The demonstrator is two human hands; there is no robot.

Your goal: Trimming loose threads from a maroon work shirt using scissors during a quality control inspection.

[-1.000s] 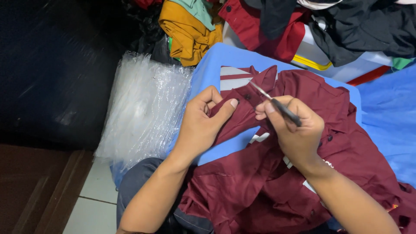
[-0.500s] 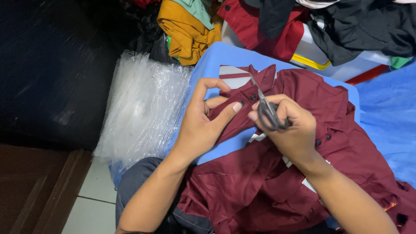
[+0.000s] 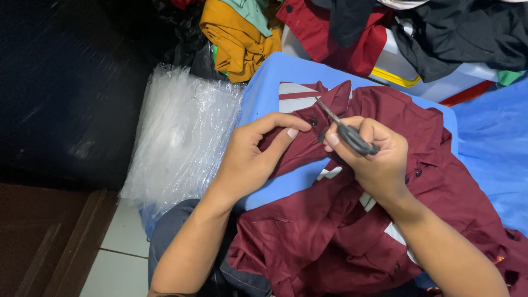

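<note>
The right grip (image 3: 368,154) clasps small scissors (image 3: 344,130). The left grip (image 3: 250,157) pinches the maroon shirt (image 3: 330,231) beside a dark button (image 3: 313,121).

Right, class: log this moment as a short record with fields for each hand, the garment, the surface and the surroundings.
left hand: pinches the maroon shirt's buttoned edge beside a dark button
right hand: grips small snips, blades pointing up-left over that edge
maroon shirt: spread across the lap and the blue surface, with white stripes
blue surface: under the shirt's top part
left of it: stack of clear plastic bags
behind: mustard garment, red garment, black garment
</note>
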